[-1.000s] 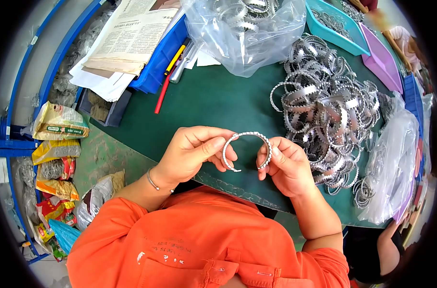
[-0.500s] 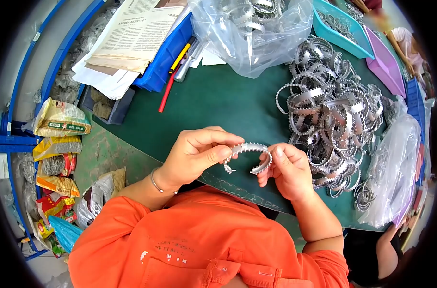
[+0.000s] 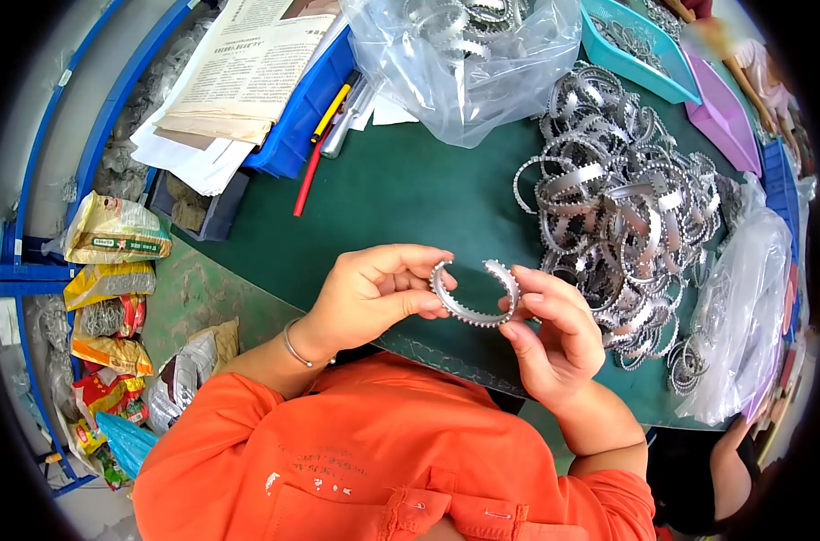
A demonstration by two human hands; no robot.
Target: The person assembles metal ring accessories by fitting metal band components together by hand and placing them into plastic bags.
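Observation:
Over the near edge of the table I hold a C-shaped toothed metal band (image 3: 471, 316), its gap facing away from me. The fingers and thumb of my left hand (image 3: 374, 293) pinch its left end. My right hand (image 3: 558, 334) grips the right side between thumb and fingertips, with the fingers curled. To the right lies a large heap of similar toothed metal bands (image 3: 613, 212), tangled together on the green table (image 3: 387, 194).
A clear plastic bag (image 3: 468, 99) with more bands stands at the back. Left of it are a blue tray (image 3: 293, 135) with newspapers (image 3: 238, 72), a red pen (image 3: 308, 180) and a yellow marker (image 3: 330, 113). Teal (image 3: 649, 68) and purple bins (image 3: 721, 117) line the far right. Another person (image 3: 761, 77) sits beyond.
The band has been turned over between my hands: its gap faced me before and now faces away. My right hand has shifted its grip, with the fingers now more curled.

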